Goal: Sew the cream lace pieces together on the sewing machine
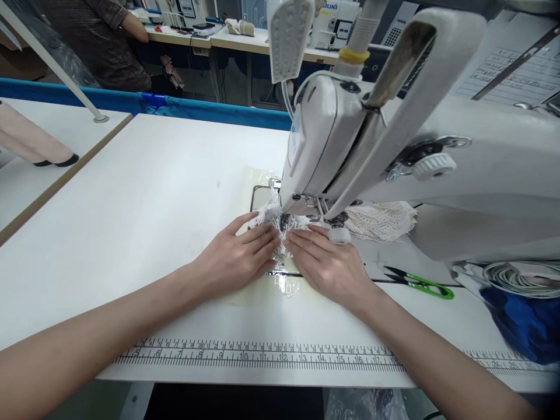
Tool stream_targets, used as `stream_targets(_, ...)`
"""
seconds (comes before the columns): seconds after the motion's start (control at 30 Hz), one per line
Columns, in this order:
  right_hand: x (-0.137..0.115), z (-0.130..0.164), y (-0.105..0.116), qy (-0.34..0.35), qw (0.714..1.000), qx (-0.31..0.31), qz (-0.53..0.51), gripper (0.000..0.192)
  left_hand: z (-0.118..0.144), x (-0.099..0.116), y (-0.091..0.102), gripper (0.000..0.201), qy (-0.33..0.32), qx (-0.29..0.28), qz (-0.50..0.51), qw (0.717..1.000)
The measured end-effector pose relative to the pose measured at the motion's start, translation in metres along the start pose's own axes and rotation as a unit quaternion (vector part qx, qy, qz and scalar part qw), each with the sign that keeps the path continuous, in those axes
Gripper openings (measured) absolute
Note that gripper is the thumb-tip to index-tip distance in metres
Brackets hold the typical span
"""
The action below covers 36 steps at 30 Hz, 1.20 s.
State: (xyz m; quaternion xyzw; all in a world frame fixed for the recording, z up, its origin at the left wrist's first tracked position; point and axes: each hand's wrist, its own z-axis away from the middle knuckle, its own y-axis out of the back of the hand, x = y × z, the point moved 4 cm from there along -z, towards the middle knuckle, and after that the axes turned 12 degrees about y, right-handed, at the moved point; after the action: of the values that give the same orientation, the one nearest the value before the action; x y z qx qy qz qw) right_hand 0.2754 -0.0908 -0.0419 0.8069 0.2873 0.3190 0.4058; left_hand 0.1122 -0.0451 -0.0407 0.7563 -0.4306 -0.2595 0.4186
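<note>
A piece of white lace [297, 223] lies under the needle area of a white sewing machine [326, 131]. My left hand [238, 254] rests flat on the lace's left side, its fingers stretched out toward the needle. On the other side, my right hand [328, 262] lies with extended fingers pressing the lace, close to the presser foot. Both sets of fingertips nearly meet in front of the foot, and they partly cover the lace. More cream lace [382, 221] is bunched on the bed to the right, behind my right hand.
Green-handled thread snips [422, 286] lie right of my right hand. A printed ruler [262, 354] runs along the front edge of the white table [144, 221]. Blue cloth [525, 321] and coiled cord [522, 280] sit at right. Another person [102, 44] is beyond the table.
</note>
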Motion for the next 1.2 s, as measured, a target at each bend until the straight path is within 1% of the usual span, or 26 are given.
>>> stream_targets(0.17, -0.003, 0.000, 0.004, 0.004, 1.000, -0.003, 0.021, 0.020, 0.007, 0.006, 0.006, 0.027, -0.011, -0.002, 0.009, 1.000)
stream_targets(0.33, 0.000, -0.002, 0.003, -0.011, 1.000, -0.010, 0.019, 0.022, 0.005, 0.003, 0.003, 0.028, -0.004, -0.016, 0.014, 1.000)
stream_targets(0.53, 0.004, -0.002, -0.002, -0.052, 0.998, -0.039, 0.008, 0.030, -0.001, -0.002, -0.002, 0.030, 0.018, -0.029, 0.028, 0.999)
stream_targets(0.67, 0.005, -0.002, -0.003, -0.078, 0.997, -0.023, -0.015, 0.034, -0.002, -0.004, -0.004, 0.035, 0.031, -0.034, 0.023, 0.999)
stream_targets(0.77, 0.004, -0.002, -0.002, -0.078, 0.997, -0.018, -0.024, 0.034, -0.001, -0.004, -0.005, 0.037, 0.038, -0.043, 0.006, 0.998)
stream_targets(0.93, 0.003, -0.002, 0.000, -0.070, 0.997, -0.008, -0.019, 0.032, 0.000, -0.004, -0.003, 0.037, 0.042, -0.037, 0.004, 0.998)
stream_targets(1.07, 0.003, -0.002, -0.001, -0.074, 0.997, -0.010, -0.023, 0.034, 0.000, -0.005, -0.003, 0.036, 0.049, -0.039, 0.024, 0.998)
stream_targets(1.2, 0.004, -0.003, -0.003, -0.083, 0.996, -0.028, -0.020, 0.036, -0.002, -0.009, -0.005, 0.038, 0.069, -0.044, 0.053, 0.995)
